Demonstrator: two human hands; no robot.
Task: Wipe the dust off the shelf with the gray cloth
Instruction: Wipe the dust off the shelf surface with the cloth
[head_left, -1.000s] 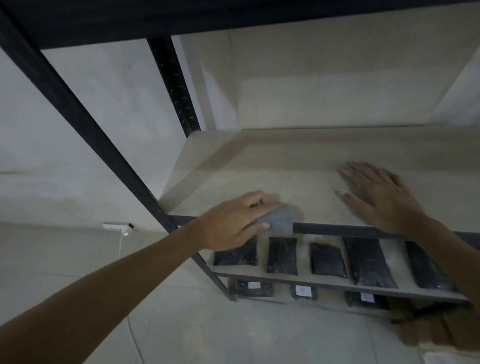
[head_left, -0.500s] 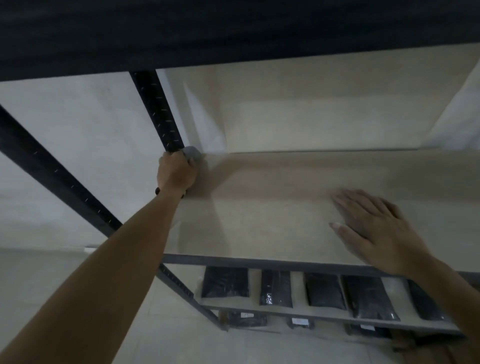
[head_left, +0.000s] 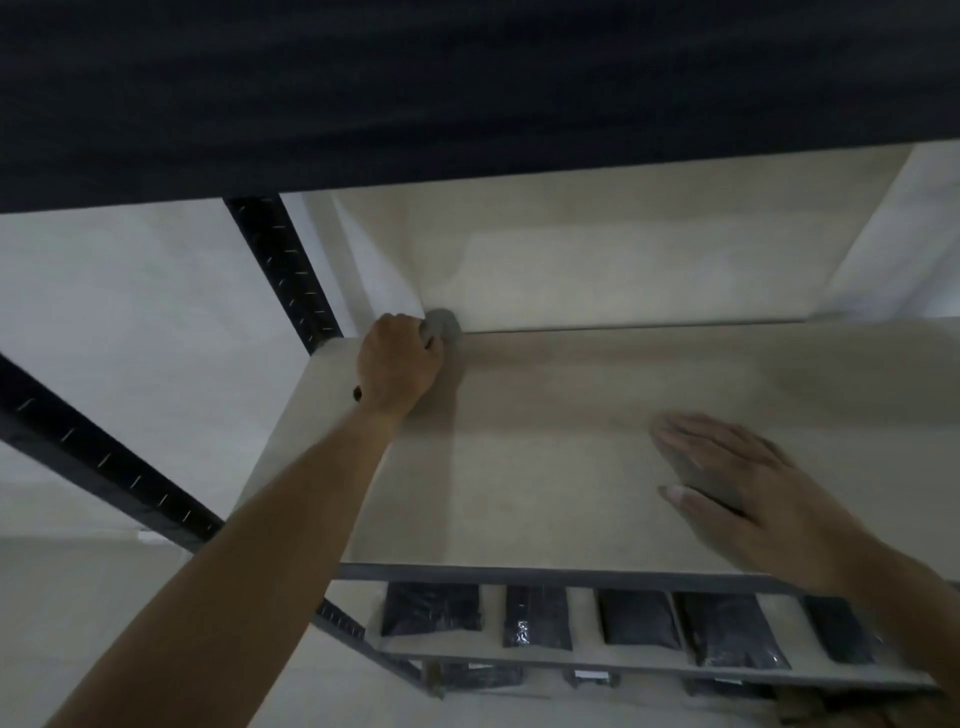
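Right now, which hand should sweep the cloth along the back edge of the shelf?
Left. The left hand already grips the gray cloth at the shelf's back-left corner; the right hand rests flat near the front, holding nothing.

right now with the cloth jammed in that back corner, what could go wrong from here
1. The left hand holds the gray cloth bunched into a small wad at the back left corner of the shelf, so each pass likely covers only a narrow strip and may leave dust streaks.
2. The right hand lies flat on the board; that patch may be skipped or smudged.
3. Dust pushed off the front edge could land on the dark packets on the shelf below.
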